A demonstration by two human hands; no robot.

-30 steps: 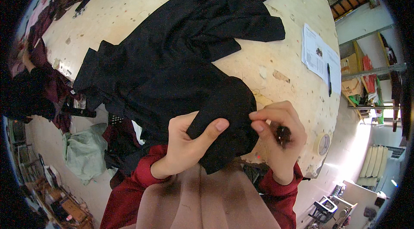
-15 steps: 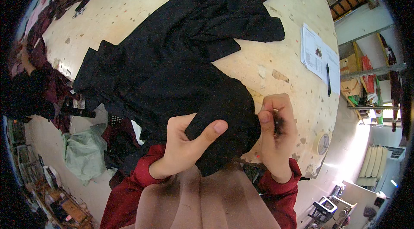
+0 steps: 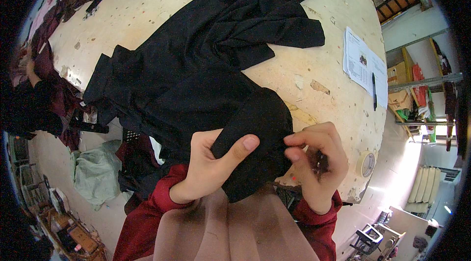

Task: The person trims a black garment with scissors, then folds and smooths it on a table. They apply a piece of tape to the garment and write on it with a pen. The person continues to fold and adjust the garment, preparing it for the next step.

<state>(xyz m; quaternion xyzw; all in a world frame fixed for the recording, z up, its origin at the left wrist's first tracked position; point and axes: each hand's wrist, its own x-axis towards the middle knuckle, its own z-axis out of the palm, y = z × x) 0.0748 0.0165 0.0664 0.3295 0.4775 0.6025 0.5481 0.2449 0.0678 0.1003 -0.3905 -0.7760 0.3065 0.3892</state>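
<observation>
My left hand (image 3: 211,170) comes up from the lower edge in a red sleeve, palm turned toward me, thumb laid flat across a bunched fold of the black garment (image 3: 206,79), fingers tucked behind the fold: a closed grip on cloth. My right hand (image 3: 314,160) sits just beside it, wrist bent, fingers curled in; thumb and forefinger meet at the right edge of the same fold in a narrow pinch, and a small dark object lies inside the curled fingers, too hidden to tell what it is. The garment is matte black, soft, heavily creased; from the grip it spreads away from me in loose overlapping layers, with a flat rectangular piece sticking out to the right at the far end. It lies on a round table (image 3: 147,15) of pale bare wood, scuffed and spotted with small stains. Right of my right hand, at the table edge, is a roll of tape (image 3: 365,164); farther beyond it, a printed paper sheet (image 3: 358,59) with a black pen (image 3: 374,91) beside it. Left of the grip and below the table edge, maroon and pale green fabrics (image 3: 98,172) are heaped on the floor. Shelving (image 3: 417,84) stands well off to the right.
</observation>
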